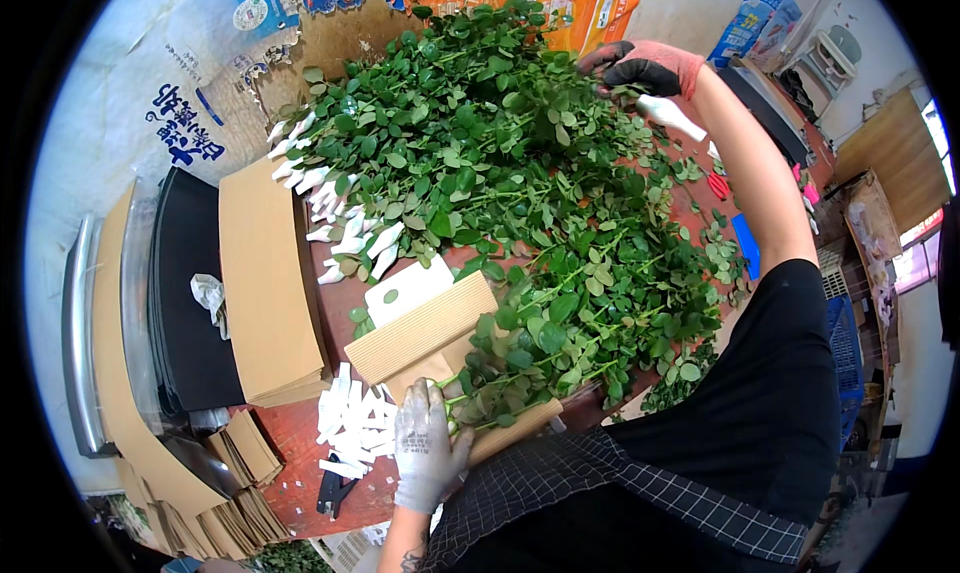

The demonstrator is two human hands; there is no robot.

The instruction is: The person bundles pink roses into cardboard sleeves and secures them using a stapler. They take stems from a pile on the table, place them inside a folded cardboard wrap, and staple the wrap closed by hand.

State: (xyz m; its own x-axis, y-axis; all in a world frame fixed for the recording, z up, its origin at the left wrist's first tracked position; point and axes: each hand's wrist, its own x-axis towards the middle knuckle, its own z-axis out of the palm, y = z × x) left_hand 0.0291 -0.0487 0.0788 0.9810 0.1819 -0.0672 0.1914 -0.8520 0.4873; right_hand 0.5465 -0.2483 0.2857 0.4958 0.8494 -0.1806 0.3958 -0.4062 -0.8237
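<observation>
A large heap of leafy green rose stems (pixel 540 203) covers the table. My left hand (pixel 428 451), in a pale grey glove, is closed on a few green stems at the heap's near left, beside a folded piece of corrugated cardboard (pixel 425 325). At the far right my right hand (pixel 645 70), in a red and black glove, curls its fingers around a leafy rose stem. Just below that hand shows a white-sleeved flower head (pixel 672 117). More white-sleeved heads (pixel 350 235) lie along the heap's left side. Leaves partly hide the fingers of my right hand.
White paper strips (pixel 352 418) and a black stapler (pixel 333 490) lie left of my left hand. Brown cardboard sheets (pixel 265 273) and black sheets (pixel 190 283) stand at the left. Red-handled scissors (pixel 717 185) and a blue object (pixel 745 245) lie at the right.
</observation>
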